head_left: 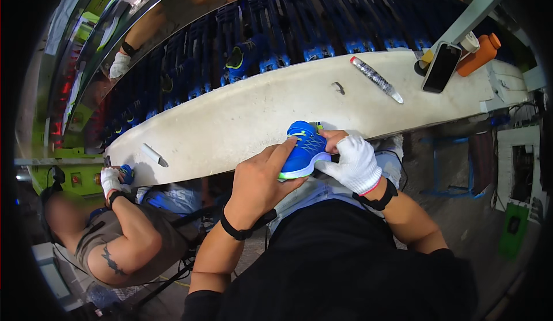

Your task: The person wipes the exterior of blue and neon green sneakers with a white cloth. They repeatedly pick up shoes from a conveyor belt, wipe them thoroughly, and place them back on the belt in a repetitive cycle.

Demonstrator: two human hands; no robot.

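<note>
A small blue sneaker with a white and lime-green sole is held at the near edge of the pale worktable. My bare left hand wraps round its left side, with the thumb and fingers on the upper and sole. On the other side, my right hand, in a white knit glove that leaves some fingertips bare, pinches the shoe by the sole edge. Its thumb presses near the sole, and the index finger reaches the shoe's far part. Whether the right fingertips hold anything small besides is hidden.
Behind the worktable runs a rack with blue shoes on it. On the table lie a wrapped knife-like tool, a phone, an orange bottle and a small blade. A co-worker handles another blue shoe at left.
</note>
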